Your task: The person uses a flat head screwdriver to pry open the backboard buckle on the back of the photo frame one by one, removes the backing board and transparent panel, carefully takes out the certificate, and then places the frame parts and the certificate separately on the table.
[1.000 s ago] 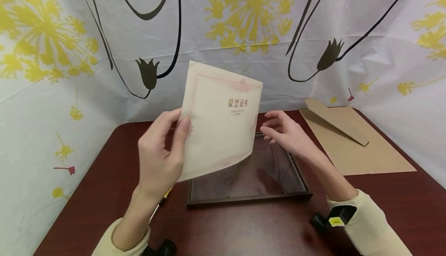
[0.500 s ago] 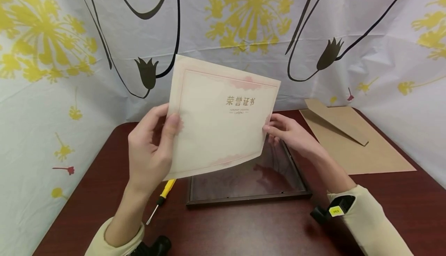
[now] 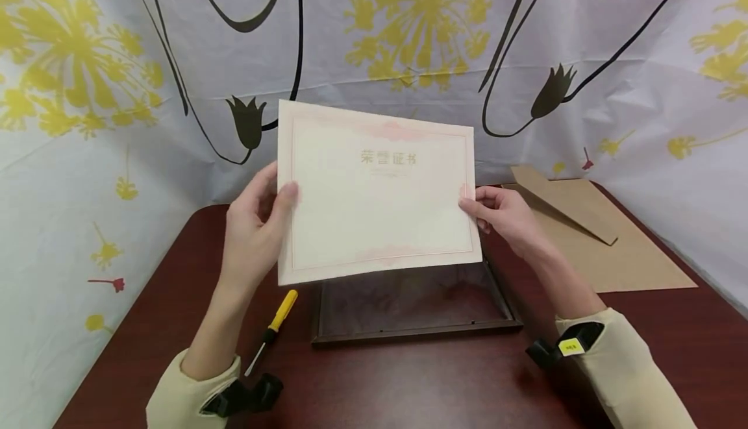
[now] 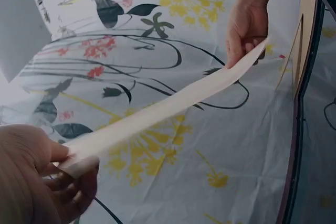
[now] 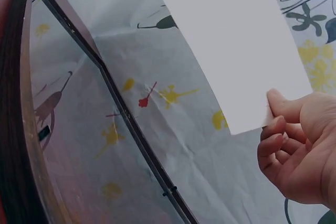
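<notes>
A cream certificate (image 3: 380, 215) with a thin pink border and gold Chinese characters is held up in the head view, its printed face toward me. My left hand (image 3: 251, 228) pinches its left edge, thumb in front and fingers behind. At the opposite edge, my right hand (image 3: 508, 218) pinches it between thumb and fingers. In the left wrist view the certificate (image 4: 168, 106) shows nearly edge-on and slightly bowed. Below it lies a dark picture frame (image 3: 417, 336) with a glossy pane, its far part hidden behind the paper.
A yellow-handled screwdriver (image 3: 283, 310) lies on the dark red table (image 3: 374, 390), left of the frame. At the right, a brown backing board (image 3: 637, 267) lies flat with its stand flap (image 3: 567, 205) raised. A patterned white cloth (image 3: 374, 46) hangs behind the table.
My right hand has come to the certificate's right edge and now pinches it. The sheet has turned to face me and straightened, uncovering the screwdriver. The frame has stayed in place.
</notes>
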